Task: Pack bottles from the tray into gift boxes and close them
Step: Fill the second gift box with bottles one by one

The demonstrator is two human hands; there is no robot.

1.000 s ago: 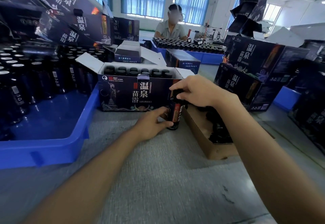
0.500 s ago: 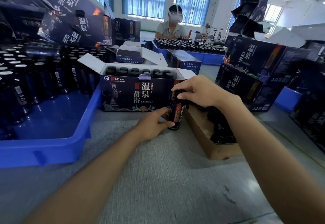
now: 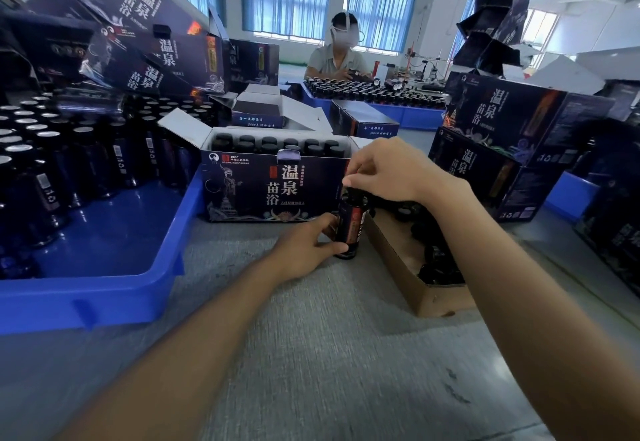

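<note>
A dark bottle with a red label (image 3: 351, 226) stands upright on the grey table, just right of an open dark gift box (image 3: 270, 187) filled with black-capped bottles. My left hand (image 3: 304, 245) grips the bottle's lower body. My right hand (image 3: 384, 170) pinches its cap from above. To the left, a blue tray (image 3: 114, 288) holds several more dark bottles (image 3: 69, 163) at its far side.
A brown cardboard carton (image 3: 412, 274) with dark caps lies right of the bottle. Closed gift boxes (image 3: 512, 149) are stacked at right and at upper left. A person sits across the table behind another blue tray (image 3: 398, 111) of bottles.
Both hands stay on the bottle in the same place; little has shifted apart from a slight camera movement.
</note>
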